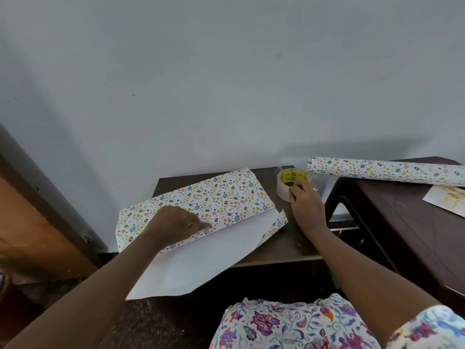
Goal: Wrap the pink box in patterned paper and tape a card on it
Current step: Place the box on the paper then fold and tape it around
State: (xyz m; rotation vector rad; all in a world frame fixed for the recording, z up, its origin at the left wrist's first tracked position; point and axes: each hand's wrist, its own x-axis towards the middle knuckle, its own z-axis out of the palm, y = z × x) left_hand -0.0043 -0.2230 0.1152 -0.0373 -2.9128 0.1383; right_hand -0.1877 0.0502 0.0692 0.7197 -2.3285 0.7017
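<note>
Nearest my feed was the wearer's floral-print dress fabric [289, 323], w/ both bare forearms reaching out over it. L hand [176, 222] pressed down on the folded edge of the white egg-and-heart patterned wrapping paper [214, 195], fingers laid on the sheet and gripping nothing I could make out. The pink box sat under that fold on the small dark-brown wooden table [289, 243]. It was covered, w/ at most a faint pink line at the seam. The paper's plain white underside flap [201, 258] reached toward the camera past the table edge. R hand [305, 200] had fingers curled on the clear tape roll w/ yellow core [289, 182], just beyond the parcel's far-right end. The parcel's long axis ran near-left to far-right, so I judged the tape had to come back left to the seam, R hand being nearer. The pale card w/ yellow print [445, 200] lay on the second dark table [402, 235], well apart.
</note>
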